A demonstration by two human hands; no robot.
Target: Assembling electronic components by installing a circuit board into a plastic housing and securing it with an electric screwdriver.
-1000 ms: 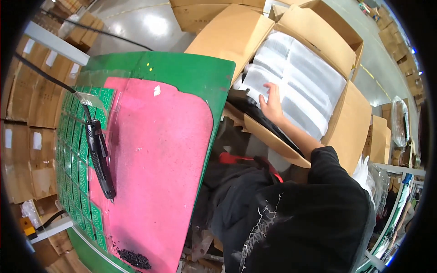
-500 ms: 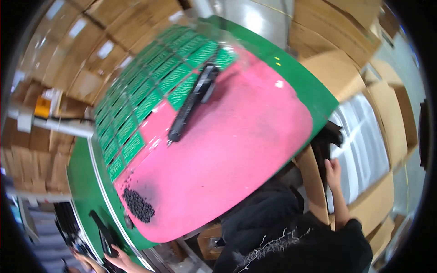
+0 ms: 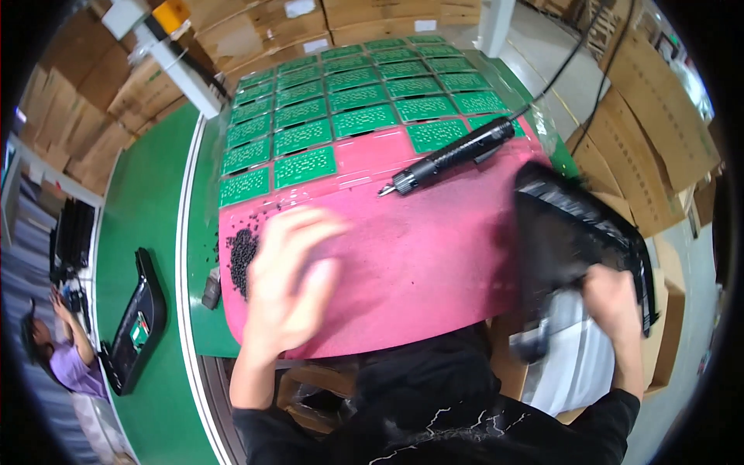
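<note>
Black casing [image 3: 570, 232] apparently in right fingers [image 3: 601, 282].

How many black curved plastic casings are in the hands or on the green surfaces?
2: a blurred casing in the right hand, another casing on the far-left green surface. Blur may hide more.

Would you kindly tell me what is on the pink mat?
A black screwdriver, a clear tray of green circuit boards and small black pieces. The boards and left hand hide whatever is beneath them.
</note>
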